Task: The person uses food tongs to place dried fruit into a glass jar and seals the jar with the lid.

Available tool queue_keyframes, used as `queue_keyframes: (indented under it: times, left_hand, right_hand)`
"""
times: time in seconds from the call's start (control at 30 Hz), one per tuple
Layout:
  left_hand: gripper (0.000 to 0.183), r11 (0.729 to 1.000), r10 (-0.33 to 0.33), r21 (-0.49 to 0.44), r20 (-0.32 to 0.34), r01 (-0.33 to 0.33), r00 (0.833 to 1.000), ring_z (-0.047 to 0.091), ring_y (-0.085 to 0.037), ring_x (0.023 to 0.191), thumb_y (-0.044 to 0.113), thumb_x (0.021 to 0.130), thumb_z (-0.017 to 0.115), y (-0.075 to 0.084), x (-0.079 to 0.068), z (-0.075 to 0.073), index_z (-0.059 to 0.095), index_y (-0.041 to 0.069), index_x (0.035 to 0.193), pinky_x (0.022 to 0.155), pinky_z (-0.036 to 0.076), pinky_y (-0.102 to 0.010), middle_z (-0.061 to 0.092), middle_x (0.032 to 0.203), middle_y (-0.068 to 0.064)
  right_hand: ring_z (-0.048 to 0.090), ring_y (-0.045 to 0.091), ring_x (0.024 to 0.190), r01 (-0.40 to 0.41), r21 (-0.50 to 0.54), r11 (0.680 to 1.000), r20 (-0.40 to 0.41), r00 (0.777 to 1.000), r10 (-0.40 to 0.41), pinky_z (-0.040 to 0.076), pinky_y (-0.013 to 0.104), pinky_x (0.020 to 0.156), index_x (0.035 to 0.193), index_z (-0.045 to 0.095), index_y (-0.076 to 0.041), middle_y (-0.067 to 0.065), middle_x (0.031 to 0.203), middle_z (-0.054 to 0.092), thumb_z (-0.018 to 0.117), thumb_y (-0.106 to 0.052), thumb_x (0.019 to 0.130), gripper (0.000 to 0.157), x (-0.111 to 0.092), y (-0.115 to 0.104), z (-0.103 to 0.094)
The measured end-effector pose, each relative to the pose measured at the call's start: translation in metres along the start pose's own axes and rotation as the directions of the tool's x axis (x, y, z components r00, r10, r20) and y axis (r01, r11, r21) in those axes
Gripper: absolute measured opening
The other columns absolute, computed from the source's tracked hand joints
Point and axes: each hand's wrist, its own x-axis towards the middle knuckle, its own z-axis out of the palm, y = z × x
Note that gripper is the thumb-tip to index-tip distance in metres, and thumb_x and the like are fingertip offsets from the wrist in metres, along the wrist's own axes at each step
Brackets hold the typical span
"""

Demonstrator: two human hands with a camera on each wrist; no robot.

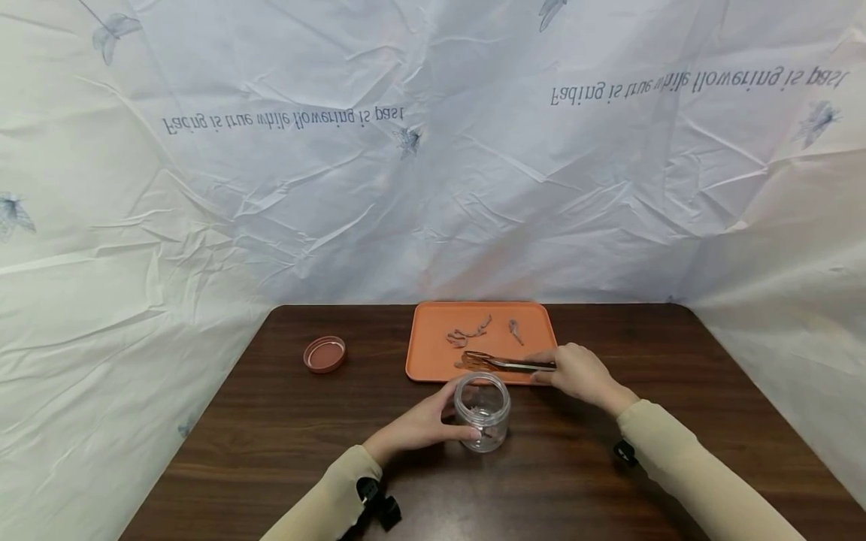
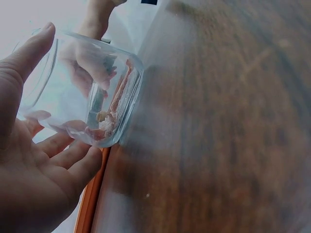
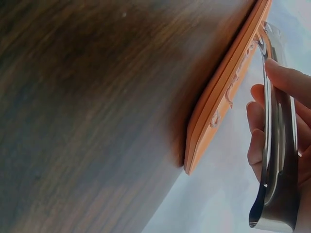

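A clear, open-topped jar (image 1: 489, 430) stands on the table near the tray's front edge. My left hand (image 1: 421, 422) grips it from the left, thumb on the near side and fingers around the far side. Small pale scraps (image 2: 108, 122) show near the jar's bottom in the left wrist view. In my right hand (image 1: 580, 371) are metal tongs (image 1: 519, 366), pinched between thumb and fingers and pointing left. Their tips overlap a brownish piece at the front left of the orange tray (image 1: 428, 329). Thin, twisted brownish strips (image 1: 468, 335) lie farther back on the tray.
A round reddish lid (image 1: 325, 355) lies on the dark wood table (image 1: 284, 428), left of the tray. Another small brownish piece (image 1: 515, 330) is at the tray's right. Behind the table hangs a creased white sheet (image 1: 338, 203) with printed lettering.
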Motion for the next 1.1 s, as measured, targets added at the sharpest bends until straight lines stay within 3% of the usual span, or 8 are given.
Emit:
queue_keyframes:
  times: [0.23,0.47,0.73,0.8,0.93,1.03,1.1]
  left_hand:
    - [0.084,1.000,-0.008,-0.004,0.002,0.008,1.000,0.045,-0.020,0.139,0.031,0.091,0.078,-0.001,0.000,-0.001,0.027,0.037,0.156,0.108,0.044,-0.027,0.042,0.152,0.000]
    - [0.084,1.000,0.007,0.000,0.009,-0.007,1.000,0.044,-0.020,0.139,0.036,0.090,0.078,0.001,-0.001,0.000,0.026,0.038,0.156,0.108,0.044,-0.028,0.041,0.152,0.001]
    - [0.084,1.000,0.012,-0.018,0.005,-0.012,1.000,0.047,-0.019,0.137,0.034,0.090,0.079,0.001,-0.001,-0.001,0.027,0.035,0.157,0.108,0.044,-0.028,0.043,0.150,0.000]
    - [0.085,1.000,0.006,-0.014,0.004,-0.006,1.000,0.047,-0.019,0.137,0.035,0.090,0.079,0.002,-0.001,-0.001,0.027,0.035,0.157,0.108,0.044,-0.027,0.043,0.151,0.001]
    - [0.084,1.000,0.002,-0.005,0.002,-0.002,1.000,0.047,-0.019,0.137,0.036,0.090,0.078,0.001,-0.002,-0.001,0.027,0.036,0.157,0.108,0.044,-0.027,0.042,0.151,0.001]
    - [0.084,1.000,0.006,-0.002,0.003,-0.006,1.000,0.046,-0.020,0.138,0.036,0.091,0.078,0.001,-0.002,-0.001,0.026,0.036,0.157,0.108,0.044,-0.028,0.043,0.151,-0.001]
    - [0.085,1.000,0.004,0.001,0.002,-0.004,1.000,0.045,-0.020,0.138,0.036,0.091,0.078,0.001,-0.002,-0.001,0.026,0.037,0.157,0.108,0.044,-0.028,0.043,0.151,-0.001]
  right_hand:
    - [0.023,0.005,0.039,-0.003,-0.016,1.000,-0.053,0.999,0.002,0.023,0.022,0.042,0.125,0.074,-0.014,-0.012,0.042,0.039,0.078,-0.027,0.090,0.038,-0.001,-0.003,-0.006]
    - [0.023,0.007,0.041,-0.053,0.035,0.998,-0.110,0.992,0.056,0.024,0.022,0.041,0.127,0.073,-0.018,-0.008,0.045,0.039,0.078,-0.030,0.090,0.040,0.002,-0.007,-0.028]
    - [0.021,0.006,0.040,-0.026,0.033,0.999,-0.172,0.985,0.032,0.023,0.022,0.039,0.130,0.071,-0.019,-0.012,0.043,0.032,0.078,-0.031,0.090,0.042,-0.008,-0.011,-0.055]
    - [0.019,0.004,0.040,-0.013,0.027,1.000,-0.180,0.984,0.017,0.024,0.022,0.039,0.130,0.071,-0.022,-0.012,0.044,0.034,0.078,-0.031,0.090,0.042,-0.014,-0.012,-0.061]
    - [0.017,-0.003,0.041,0.060,0.000,0.998,-0.216,0.975,-0.059,0.028,0.022,0.040,0.125,0.074,-0.026,-0.008,0.063,0.066,0.080,-0.031,0.088,0.038,-0.029,-0.013,-0.072]
    - [0.015,-0.008,0.042,0.116,-0.028,0.993,-0.241,0.963,-0.119,0.030,0.020,0.041,0.122,0.076,-0.026,-0.009,0.079,0.074,0.082,-0.031,0.086,0.037,-0.042,-0.016,-0.082]
    - [0.013,-0.010,0.045,0.147,-0.047,0.988,-0.249,0.956,-0.155,0.030,0.019,0.041,0.121,0.076,-0.025,-0.012,0.076,0.073,0.083,-0.029,0.085,0.037,-0.049,-0.019,-0.088]
